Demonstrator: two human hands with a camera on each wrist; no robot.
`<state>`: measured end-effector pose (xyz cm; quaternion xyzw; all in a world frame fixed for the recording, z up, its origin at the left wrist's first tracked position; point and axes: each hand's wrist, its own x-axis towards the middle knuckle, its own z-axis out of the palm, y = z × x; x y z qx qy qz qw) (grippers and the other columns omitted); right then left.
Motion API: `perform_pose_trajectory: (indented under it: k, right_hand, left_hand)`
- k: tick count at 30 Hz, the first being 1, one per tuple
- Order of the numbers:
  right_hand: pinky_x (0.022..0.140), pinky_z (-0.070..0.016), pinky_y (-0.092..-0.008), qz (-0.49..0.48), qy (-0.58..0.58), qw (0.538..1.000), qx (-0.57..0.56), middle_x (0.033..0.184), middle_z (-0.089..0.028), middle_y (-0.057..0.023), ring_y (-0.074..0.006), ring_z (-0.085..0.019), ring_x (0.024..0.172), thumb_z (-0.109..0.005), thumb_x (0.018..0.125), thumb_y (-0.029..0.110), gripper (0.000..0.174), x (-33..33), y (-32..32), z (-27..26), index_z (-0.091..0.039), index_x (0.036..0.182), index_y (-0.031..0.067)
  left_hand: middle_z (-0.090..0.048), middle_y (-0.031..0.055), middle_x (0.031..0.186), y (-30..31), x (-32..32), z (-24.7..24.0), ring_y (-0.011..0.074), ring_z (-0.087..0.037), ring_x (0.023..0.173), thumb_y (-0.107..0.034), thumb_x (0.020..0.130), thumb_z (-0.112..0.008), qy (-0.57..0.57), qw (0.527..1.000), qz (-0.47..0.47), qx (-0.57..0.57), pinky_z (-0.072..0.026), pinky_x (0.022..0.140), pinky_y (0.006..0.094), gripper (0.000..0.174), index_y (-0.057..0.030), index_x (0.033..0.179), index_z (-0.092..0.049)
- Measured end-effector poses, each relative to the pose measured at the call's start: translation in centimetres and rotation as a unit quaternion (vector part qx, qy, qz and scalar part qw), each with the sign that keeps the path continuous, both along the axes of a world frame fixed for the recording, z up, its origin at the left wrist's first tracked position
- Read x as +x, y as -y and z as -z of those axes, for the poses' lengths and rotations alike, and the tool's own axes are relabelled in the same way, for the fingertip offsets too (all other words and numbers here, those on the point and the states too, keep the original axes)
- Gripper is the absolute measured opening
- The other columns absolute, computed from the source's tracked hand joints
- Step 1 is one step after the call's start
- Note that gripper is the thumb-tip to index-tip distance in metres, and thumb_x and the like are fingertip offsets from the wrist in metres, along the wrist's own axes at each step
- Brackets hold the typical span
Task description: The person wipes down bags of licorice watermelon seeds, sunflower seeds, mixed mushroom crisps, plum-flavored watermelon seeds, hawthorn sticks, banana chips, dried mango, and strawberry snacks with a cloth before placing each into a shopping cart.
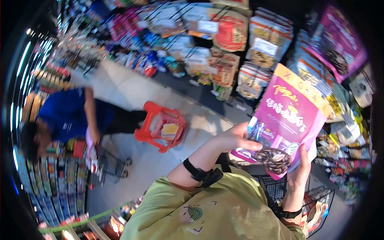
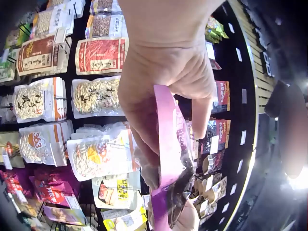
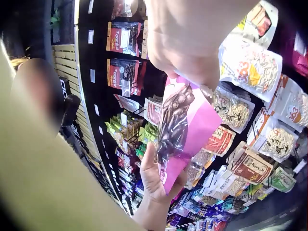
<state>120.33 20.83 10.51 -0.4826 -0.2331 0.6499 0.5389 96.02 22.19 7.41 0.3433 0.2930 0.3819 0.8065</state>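
A pink snack bag point(image 1: 288, 116) with a clear window showing dark seeds is held up before the shelves by both hands. My left hand point(image 1: 242, 138) grips its lower left edge, thumb on the front. My right hand point(image 1: 302, 166) holds the bottom right corner from behind, fingers up along the side. In the left wrist view the left hand point(image 2: 159, 91) pinches the bag point(image 2: 168, 144) edge-on, with the right hand point(image 2: 185, 219) just below. The right wrist view shows the right hand point(image 3: 192, 53) on top of the bag point(image 3: 187, 125) and the left hand point(image 3: 151, 178) on its far end.
Shelves of hanging snack bags point(image 1: 228, 44) fill the wall ahead. A red shopping basket point(image 1: 160, 126) stands on the pale floor beside a person in a blue shirt point(image 1: 72, 112). A black wire cart point(image 1: 280, 188) is under my hands.
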Motion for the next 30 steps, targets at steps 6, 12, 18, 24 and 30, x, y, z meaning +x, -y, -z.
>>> perform_pose_trajectory:
  k: [6, 12, 18, 24, 30]
  right_hand:
    - [0.093, -0.0400, -0.0339, 0.090, 0.050, 0.993, 0.049, 0.120, -0.051, -0.0090, -0.0197, -0.051, 0.108, -0.056, 0.088, 0.020, 0.049, 2.2, -0.9, -1.1, -0.037, 0.130, 0.0019]
    - [0.090, -0.0430, -0.0322, 0.176, 0.010, 0.979, 0.098, 0.119, -0.052, -0.0083, -0.0173, -0.053, 0.105, -0.052, 0.090, 0.013, 0.042, 4.6, -1.1, -2.0, -0.039, 0.128, 0.0024]
    - [0.090, -0.0431, -0.0339, 0.300, 0.054, 0.947, 0.098, 0.121, -0.051, -0.0078, -0.0172, -0.052, 0.108, -0.056, 0.088, 0.021, 0.050, 5.2, 2.2, -1.9, -0.037, 0.130, 0.0045]
    - [0.090, -0.0430, -0.0331, 0.409, 0.059, 0.909, 0.063, 0.119, -0.052, -0.0073, -0.0160, -0.053, 0.107, -0.055, 0.089, 0.020, 0.046, 5.6, 6.2, -1.1, -0.040, 0.129, 0.0050]
    - [0.089, -0.0440, -0.0298, 0.476, 0.032, 0.879, 0.031, 0.115, -0.056, -0.0065, -0.0140, -0.054, 0.104, -0.056, 0.089, 0.014, 0.043, 3.6, 12.1, 0.7, -0.042, 0.127, 0.0001]
  left_hand:
    - [-0.057, 0.0027, 0.111, -5.1, 3.7, -0.9, 0.0096, -0.053, 0.101, -0.006, 0.081, -0.067, -0.008, 0.989, 0.095, 0.113, -0.0442, 0.087, 0.0278, 0.045, -0.0014, 0.120, -0.047]
    - [-0.060, 0.0065, 0.110, -9.2, 8.5, -1.2, 0.0120, -0.057, 0.097, -0.004, 0.078, -0.066, 0.001, 0.979, 0.185, 0.079, -0.0462, 0.084, 0.0290, 0.044, 0.0009, 0.118, -0.050]
    - [-0.064, 0.0052, 0.101, -10.7, 12.2, -1.9, 0.0115, -0.060, 0.089, -0.006, 0.076, -0.068, 0.005, 0.956, 0.282, 0.075, -0.0472, 0.080, 0.0272, 0.039, -0.0001, 0.113, -0.055]
    - [-0.063, 0.0056, 0.103, -11.2, 17.6, 0.3, 0.0115, -0.058, 0.092, -0.006, 0.080, -0.066, 0.019, 0.906, 0.413, 0.086, -0.0471, 0.082, 0.0289, 0.036, -0.0003, 0.114, -0.053]
    - [-0.062, 0.0068, 0.104, -8.2, 23.7, 3.4, 0.0158, -0.060, 0.094, -0.006, 0.082, -0.062, -0.013, 0.872, 0.487, -0.041, -0.0481, 0.083, 0.0315, 0.036, -0.0008, 0.116, -0.052]
